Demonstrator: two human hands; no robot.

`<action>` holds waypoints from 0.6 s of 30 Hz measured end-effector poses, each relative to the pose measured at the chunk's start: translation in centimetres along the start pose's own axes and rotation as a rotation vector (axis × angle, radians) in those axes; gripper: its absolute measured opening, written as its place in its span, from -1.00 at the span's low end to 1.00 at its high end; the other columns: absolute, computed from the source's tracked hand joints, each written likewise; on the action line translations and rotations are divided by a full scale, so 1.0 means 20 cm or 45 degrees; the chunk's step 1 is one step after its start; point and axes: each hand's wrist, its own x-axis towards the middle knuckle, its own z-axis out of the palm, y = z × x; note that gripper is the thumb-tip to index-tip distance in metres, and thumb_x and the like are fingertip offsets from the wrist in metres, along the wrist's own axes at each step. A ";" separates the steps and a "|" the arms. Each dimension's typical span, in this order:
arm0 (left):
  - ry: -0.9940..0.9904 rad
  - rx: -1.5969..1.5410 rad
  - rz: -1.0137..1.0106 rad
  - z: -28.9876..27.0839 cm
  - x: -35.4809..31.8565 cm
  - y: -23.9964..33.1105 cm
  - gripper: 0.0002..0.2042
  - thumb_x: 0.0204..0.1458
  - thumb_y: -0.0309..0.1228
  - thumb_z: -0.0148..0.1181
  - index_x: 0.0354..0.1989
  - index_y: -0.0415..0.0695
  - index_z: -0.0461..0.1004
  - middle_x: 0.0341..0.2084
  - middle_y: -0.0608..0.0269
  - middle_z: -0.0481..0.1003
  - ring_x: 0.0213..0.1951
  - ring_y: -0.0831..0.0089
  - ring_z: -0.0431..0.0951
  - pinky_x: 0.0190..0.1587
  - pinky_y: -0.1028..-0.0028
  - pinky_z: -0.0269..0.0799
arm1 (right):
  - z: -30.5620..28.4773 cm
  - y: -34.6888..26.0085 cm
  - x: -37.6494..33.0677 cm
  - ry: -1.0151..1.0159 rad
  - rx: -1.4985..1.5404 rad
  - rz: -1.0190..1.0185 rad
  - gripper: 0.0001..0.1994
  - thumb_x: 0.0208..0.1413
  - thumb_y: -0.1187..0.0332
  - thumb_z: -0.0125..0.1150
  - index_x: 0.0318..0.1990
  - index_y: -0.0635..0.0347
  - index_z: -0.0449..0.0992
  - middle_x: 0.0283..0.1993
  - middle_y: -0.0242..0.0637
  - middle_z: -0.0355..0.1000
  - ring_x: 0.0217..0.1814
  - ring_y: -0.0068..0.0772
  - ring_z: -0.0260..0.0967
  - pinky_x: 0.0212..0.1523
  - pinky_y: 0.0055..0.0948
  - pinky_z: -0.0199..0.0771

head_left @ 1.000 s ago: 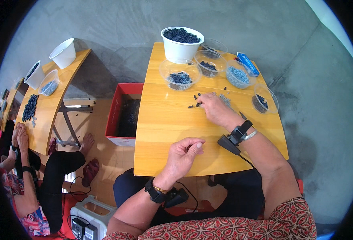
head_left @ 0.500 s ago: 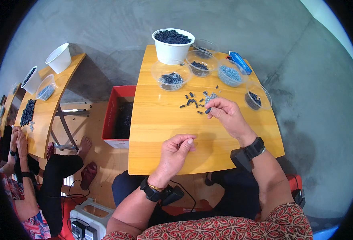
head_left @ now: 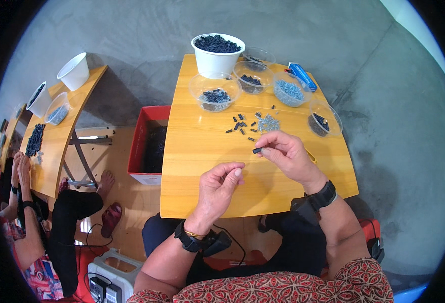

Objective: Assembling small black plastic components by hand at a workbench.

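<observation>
My right hand [head_left: 290, 159] pinches a small black cylindrical piece [head_left: 257, 150] between thumb and fingertips, above the wooden table [head_left: 192, 166]. To its left, my left hand [head_left: 218, 186] is closed, thumb against forefinger; whatever it may hold is too small to see. Just beyond the right hand lie several loose black pieces [head_left: 240, 124] and a small heap of clear, pale-blue bits [head_left: 268, 122]. A thin yellow object [head_left: 311, 155] shows partly from behind my right hand.
At the table's far side stand a white tub [head_left: 217, 58] of black pieces and several clear bowls [head_left: 291, 91]. A blue box [head_left: 302, 76] lies behind them. On the floor at left is a red box [head_left: 144, 136]. Another person's hands [head_left: 21, 171] are at a neighbouring table [head_left: 63, 151].
My right hand has drawn back toward me, away from the loose pieces, with the black piece in its fingers. My left hand has risen slightly and stays closed.
</observation>
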 end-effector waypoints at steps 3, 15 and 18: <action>0.061 0.041 0.021 0.00 0.00 0.01 -0.84 0.03 -0.48 0.02 -0.25 -0.30 0.42 -0.56 0.30 0.43 -0.48 0.60 0.40 -0.35 0.62 0.34 | -0.01 0.07 0.01 0.070 -0.332 0.064 -0.89 -0.03 0.57 0.01 -0.31 0.28 0.40 -0.42 -0.36 0.37 -0.36 -0.61 0.32 -0.36 -0.58 0.33; 0.050 0.209 -0.029 -0.05 -0.01 -0.02 -0.86 -0.01 -0.53 0.06 -0.28 -0.28 0.43 -0.46 0.34 0.42 -0.41 0.67 0.37 -0.32 0.66 0.31 | -0.05 0.28 0.10 0.073 -1.130 -0.084 -0.91 -0.14 0.53 -0.04 -0.43 0.27 0.39 -0.42 -0.05 0.38 -0.32 0.01 0.32 -0.29 -0.18 0.31; 0.161 0.203 0.030 -0.08 0.00 -0.05 -0.79 0.00 -0.52 0.04 -0.18 -0.32 0.39 -0.39 0.25 0.42 -0.37 0.56 0.42 -0.26 0.58 0.38 | -0.12 0.27 0.15 0.073 -1.112 -0.046 -0.89 -0.12 0.52 -0.03 -0.41 0.27 0.41 -0.39 -0.05 0.39 -0.28 -0.01 0.33 -0.27 -0.19 0.32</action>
